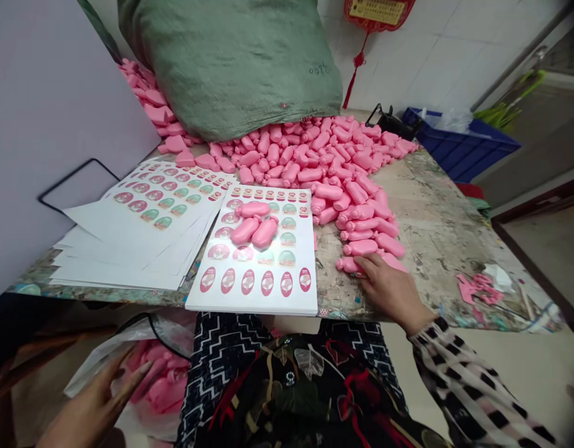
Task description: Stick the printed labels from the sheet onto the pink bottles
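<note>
My right hand (393,292) is at the near end of a row of small pink plastic bottles (360,247). Its fingers are closed over the nearest pink bottle (348,266), which still lies on the table. Low on the left, my left hand (93,398) reaches over a clear plastic bag (84,366) full of pink bottles (168,389). The fingers of that hand are stretched apart, with pink bottles just beyond them. Three pink bottles (264,232) lie on a stack of printed sticker sheets (249,302) in front of me.
More sticker sheets (123,261) lie fanned out at the left. Behind, a heap of pink bottles (310,146) spreads from under a large green sack (240,62). A blue crate (459,146) stands at the back right. Pink scraps (476,289) lie near the table's right corner.
</note>
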